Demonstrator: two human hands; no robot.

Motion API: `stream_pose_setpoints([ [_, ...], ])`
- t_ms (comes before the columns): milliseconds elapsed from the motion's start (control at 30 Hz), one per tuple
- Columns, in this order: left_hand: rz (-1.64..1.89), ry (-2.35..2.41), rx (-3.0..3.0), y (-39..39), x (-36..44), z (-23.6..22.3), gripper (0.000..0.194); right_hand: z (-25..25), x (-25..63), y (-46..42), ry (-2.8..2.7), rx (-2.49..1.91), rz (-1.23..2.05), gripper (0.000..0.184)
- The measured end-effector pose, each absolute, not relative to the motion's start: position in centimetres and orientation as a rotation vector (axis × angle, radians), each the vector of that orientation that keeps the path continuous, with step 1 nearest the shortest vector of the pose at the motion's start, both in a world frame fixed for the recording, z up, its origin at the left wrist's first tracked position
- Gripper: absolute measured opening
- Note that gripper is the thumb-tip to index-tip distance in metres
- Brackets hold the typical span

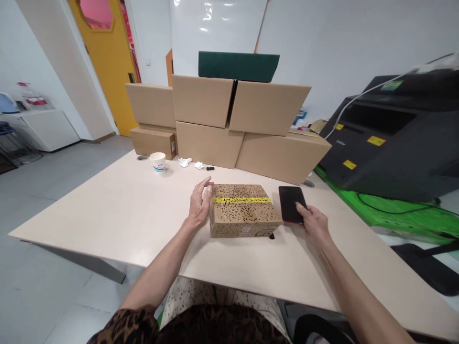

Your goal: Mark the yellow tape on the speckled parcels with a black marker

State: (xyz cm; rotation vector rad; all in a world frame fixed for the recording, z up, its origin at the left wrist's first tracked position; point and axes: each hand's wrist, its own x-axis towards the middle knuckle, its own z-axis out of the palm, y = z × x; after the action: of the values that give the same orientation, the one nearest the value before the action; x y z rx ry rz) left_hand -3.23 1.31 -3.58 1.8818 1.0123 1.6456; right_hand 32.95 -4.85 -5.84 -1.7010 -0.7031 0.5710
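Observation:
A cardboard box (247, 215) with dark speckles and a band of yellow tape lies on the table in front of me. Against its left side rests my left hand (200, 203), fingers stretched out and not wrapped round it. My right hand (315, 222) grips the lower right edge of a black smartphone (289, 198) with a red rim, thumb on the dark screen. The phone is just to the right of the box. A small black object (271, 236) pokes out beneath the box's front right corner; its kind is unclear.
Stacked brown cartons (210, 143) line the table's back, topped by a dark green box (238, 66). Paper cups (158, 162), crumpled tissues (185, 162) and a small black piece (210, 168) lie before them. A large dark printer (376, 138) stands at right.

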Motion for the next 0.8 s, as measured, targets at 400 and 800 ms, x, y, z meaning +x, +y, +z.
stream_pose_setpoints([
  [400,1.494,0.95,1.824,-7.9,-4.0,-0.5,0.045,0.6,17.2,-12.6,-0.807,-0.974,0.782,0.063],
  [800,1.126,0.871,1.307,-13.8,-0.3,-2.9,0.068,-1.8,11.7,-12.6,-0.8,-0.973,0.98,0.068],
])
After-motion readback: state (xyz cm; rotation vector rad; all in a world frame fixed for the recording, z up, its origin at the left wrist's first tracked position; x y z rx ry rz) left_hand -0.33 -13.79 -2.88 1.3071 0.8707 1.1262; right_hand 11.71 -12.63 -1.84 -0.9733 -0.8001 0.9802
